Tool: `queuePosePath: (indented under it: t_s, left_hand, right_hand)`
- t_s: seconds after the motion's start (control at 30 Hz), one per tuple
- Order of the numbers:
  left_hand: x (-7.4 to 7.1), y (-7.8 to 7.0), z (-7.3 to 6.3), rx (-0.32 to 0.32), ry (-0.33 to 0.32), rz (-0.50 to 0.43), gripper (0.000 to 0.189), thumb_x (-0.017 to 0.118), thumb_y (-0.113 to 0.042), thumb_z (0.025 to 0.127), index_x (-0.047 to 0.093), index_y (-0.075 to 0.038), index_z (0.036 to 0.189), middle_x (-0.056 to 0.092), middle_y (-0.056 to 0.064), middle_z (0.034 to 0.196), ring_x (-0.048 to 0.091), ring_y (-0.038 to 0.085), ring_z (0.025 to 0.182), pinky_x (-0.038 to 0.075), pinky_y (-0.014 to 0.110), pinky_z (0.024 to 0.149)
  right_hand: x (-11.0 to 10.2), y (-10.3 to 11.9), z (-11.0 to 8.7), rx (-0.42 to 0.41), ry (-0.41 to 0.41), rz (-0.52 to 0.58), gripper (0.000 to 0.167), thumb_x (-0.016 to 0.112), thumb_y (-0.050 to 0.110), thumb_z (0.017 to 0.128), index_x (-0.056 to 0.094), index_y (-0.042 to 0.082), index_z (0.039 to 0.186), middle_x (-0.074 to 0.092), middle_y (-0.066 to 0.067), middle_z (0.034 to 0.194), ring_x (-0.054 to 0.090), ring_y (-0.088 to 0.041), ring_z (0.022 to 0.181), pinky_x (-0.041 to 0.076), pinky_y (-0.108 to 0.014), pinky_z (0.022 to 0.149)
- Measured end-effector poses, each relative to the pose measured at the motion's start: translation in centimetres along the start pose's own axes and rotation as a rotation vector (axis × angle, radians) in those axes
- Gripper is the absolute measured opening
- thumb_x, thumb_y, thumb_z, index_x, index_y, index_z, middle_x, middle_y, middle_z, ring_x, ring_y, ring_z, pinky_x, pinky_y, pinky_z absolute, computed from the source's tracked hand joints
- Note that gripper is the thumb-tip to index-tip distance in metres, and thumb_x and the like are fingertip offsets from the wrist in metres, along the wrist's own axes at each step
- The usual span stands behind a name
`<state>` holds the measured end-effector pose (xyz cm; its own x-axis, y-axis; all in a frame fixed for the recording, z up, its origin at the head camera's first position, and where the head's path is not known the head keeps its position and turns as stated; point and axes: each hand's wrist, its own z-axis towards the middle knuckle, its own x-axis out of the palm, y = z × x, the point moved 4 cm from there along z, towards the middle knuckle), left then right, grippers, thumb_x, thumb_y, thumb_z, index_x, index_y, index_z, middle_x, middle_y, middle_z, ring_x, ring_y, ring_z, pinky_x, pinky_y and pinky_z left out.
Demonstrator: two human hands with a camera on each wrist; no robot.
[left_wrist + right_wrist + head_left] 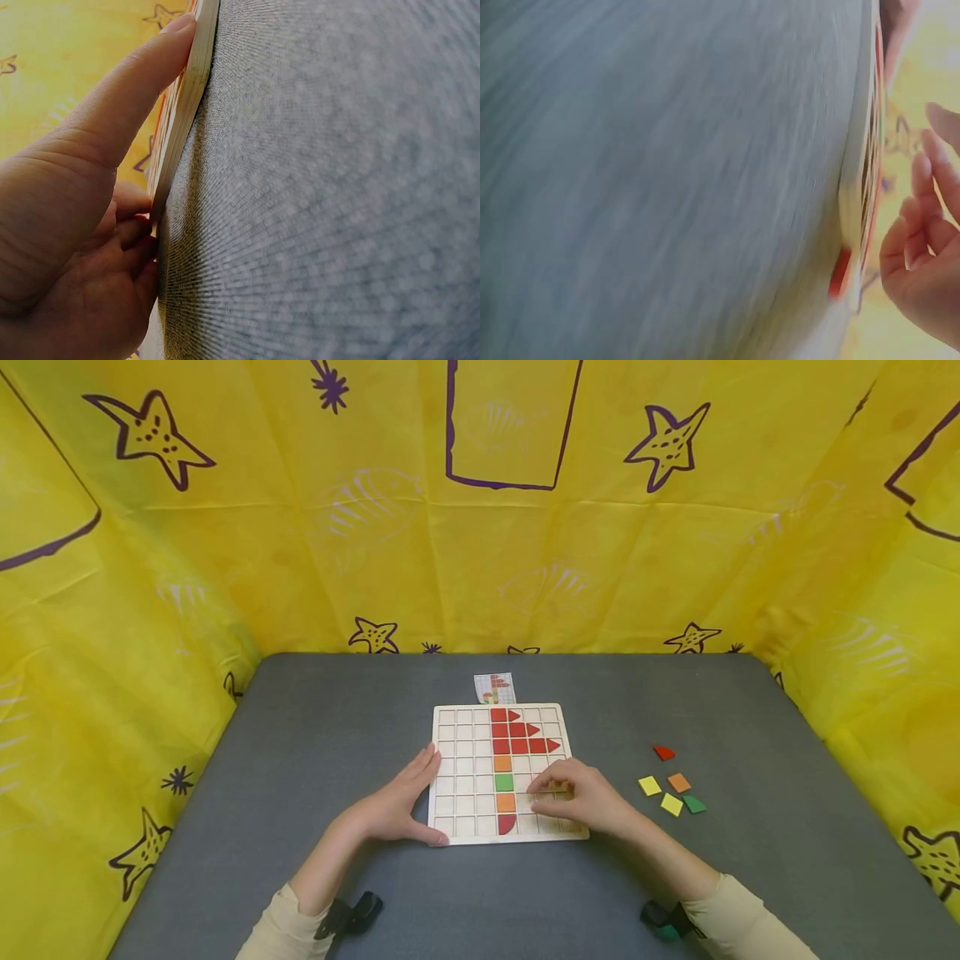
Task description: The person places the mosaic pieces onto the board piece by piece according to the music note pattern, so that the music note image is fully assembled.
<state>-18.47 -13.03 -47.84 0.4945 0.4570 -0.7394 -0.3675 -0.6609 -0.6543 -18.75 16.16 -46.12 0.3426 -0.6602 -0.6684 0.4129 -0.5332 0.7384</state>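
A pale wooden grid board point(465, 783) lies on the table, with a column of coloured tiles set in its cells. Red squares point(518, 746) and red pointed pieces form three rows at the top. Below them run an orange square point(502, 764), a green square point(503, 782), another orange square and a red quarter-round piece point(507, 824). My left hand point(397, 802) is spread at the board's left side, fingers along the edge and thumb on the near corner. Over the board's right part hovers my right hand point(581, 793), fingers loosely bent, thumb apart, nothing between them.
A small printed pattern card point(495, 688) lies just behind the board. To the right are loose tiles: a red piece point(663, 752), yellow squares point(649, 786), an orange square point(678, 782) and a green piece point(694, 804). Yellow patterned cloth point(495, 568) surrounds the grey table.
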Motion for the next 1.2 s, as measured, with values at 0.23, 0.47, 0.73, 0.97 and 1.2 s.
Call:
queuePosePath:
  t_s: [0.23, 0.47, 0.73, 0.97, 1.2]
  left_hand:
    - [0.0, 0.1, 0.0, -0.005, 0.004, 0.000, 0.123, 0.085, -0.049, 0.071, 0.011, 0.006, 0.153, 0.000, 0.020, 0.161, 0.001, 0.035, 0.148, 0.017, 0.054, 0.114]
    - [0.0, 0.2, 0.0, -0.016, 0.008, 0.003, 0.124, 0.085, -0.049, 0.070, 0.010, 0.004, 0.154, -0.002, 0.019, 0.162, 0.000, 0.034, 0.148, 0.016, 0.053, 0.114]
    - [0.1, 0.2, 0.0, -0.018, 0.007, 0.012, 0.124, 0.085, -0.049, 0.070, 0.010, 0.003, 0.154, -0.001, 0.018, 0.162, 0.001, 0.034, 0.148, 0.017, 0.052, 0.114]
    - [0.1, 0.2, 0.1, -0.024, 0.014, 0.005, 0.124, 0.085, -0.049, 0.070, 0.010, 0.003, 0.154, -0.002, 0.018, 0.162, 0.000, 0.033, 0.148, 0.017, 0.051, 0.115]
    - [0.0, 0.1, 0.0, -0.013, 0.005, -0.004, 0.123, 0.085, -0.048, 0.070, 0.011, 0.005, 0.153, 0.000, 0.020, 0.162, 0.002, 0.034, 0.148, 0.017, 0.053, 0.114]
  right_hand:
    - [-3.3, -3.3, -2.1, 0.221, -0.104, 0.080, 0.024, 0.080, 0.032, 0.081, 0.074, 0.022, 0.102, 0.061, 0.003, 0.091, 0.051, -0.019, 0.080, 0.043, -0.028, 0.065]
    - [-6.7, -6.1, -4.7, 0.247, -0.178, 0.035, 0.025, 0.081, 0.029, 0.081, 0.073, 0.019, 0.103, 0.066, 0.002, 0.100, 0.061, -0.013, 0.087, 0.049, -0.026, 0.072]
    - [-9.8, -7.7, -6.9, 0.285, -0.192, -0.174, 0.026, 0.079, 0.030, 0.083, 0.074, 0.016, 0.104, 0.066, -0.005, 0.107, 0.057, -0.023, 0.097, 0.047, -0.035, 0.081]
    - [-10.7, -8.4, -7.7, 0.281, -0.163, -0.247, 0.028, 0.080, 0.030, 0.082, 0.074, 0.015, 0.105, 0.067, -0.005, 0.103, 0.050, -0.024, 0.091, 0.039, -0.040, 0.076]
    - [-11.0, -8.6, -8.0, 0.237, -0.120, -0.261, 0.028, 0.081, 0.028, 0.081, 0.074, 0.014, 0.105, 0.064, 0.001, 0.094, 0.049, -0.020, 0.085, 0.039, -0.036, 0.072]
